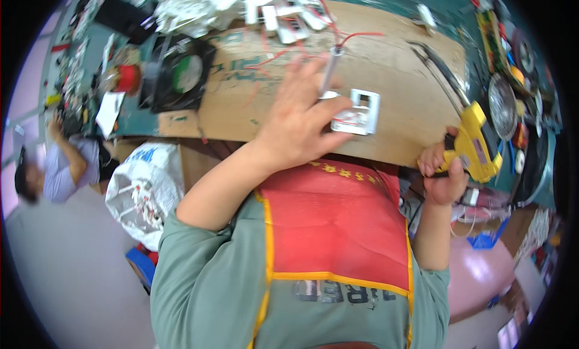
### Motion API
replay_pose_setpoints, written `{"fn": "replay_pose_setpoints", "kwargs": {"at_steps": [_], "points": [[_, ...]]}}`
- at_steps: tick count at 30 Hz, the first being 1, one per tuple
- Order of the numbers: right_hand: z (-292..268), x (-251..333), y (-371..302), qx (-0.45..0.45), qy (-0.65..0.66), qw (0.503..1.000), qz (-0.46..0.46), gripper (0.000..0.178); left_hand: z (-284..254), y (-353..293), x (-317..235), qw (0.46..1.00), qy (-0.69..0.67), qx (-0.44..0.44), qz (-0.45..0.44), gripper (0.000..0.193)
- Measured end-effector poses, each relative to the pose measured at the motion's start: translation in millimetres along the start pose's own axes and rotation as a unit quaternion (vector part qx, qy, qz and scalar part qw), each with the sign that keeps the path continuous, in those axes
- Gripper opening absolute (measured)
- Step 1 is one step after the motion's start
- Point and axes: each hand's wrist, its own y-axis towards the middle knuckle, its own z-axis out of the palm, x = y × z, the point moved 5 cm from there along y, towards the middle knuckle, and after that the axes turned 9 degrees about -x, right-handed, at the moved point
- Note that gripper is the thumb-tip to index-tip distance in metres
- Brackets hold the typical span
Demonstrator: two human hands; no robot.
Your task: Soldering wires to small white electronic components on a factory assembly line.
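Observation:
On the brown board [410,72], my left hand [295,117] has its fingers closed around a pale tube-like part [330,72] with red wires at its upper end. The thumb and forefinger of that hand reach to a small white plastic housing [373,111] with a square opening; part of it is hidden under the fingers. At the right, my right hand [443,174] grips a yellow soldering gun [473,144] by its handle. Its long thin tip [443,72] slants up and leftward over the board, apart from the housing.
White plastic parts [277,14] with red wires pile up at the board's far edge. A black fan [179,72] and a red spool [128,79] stand left. A metal dish [502,105] is far right. Beside me hangs a white sack [145,180]; another person [66,162] sits left.

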Motion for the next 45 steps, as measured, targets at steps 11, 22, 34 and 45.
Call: {"fn": "replay_pose_setpoints", "kwargs": {"at_steps": [11,22,34,45], "points": [[-16.8,2.9,3.8,0.046,0.023,0.999,-0.006,0.067,-161.6,-35.7,26.3,0.945,0.084,-0.275,-0.155,0.05],[-19.6,4.6,7.1,0.075,0.04,0.996,0.004,0.066,-339.5,-303.0,71.5,0.649,0.332,-0.418,-0.541,0.065],[-7.1,3.1,0.1,0.011,0.037,0.999,-0.009,0.069,-174.0,-59.3,20.6,0.932,0.229,-0.248,-0.133,0.035],[-3.7,2.1,-5.8,-0.065,0.01,0.997,-0.027,0.068,-34.4,131.4,77.5,0.974,0.051,-0.156,-0.159,0.026]]}}
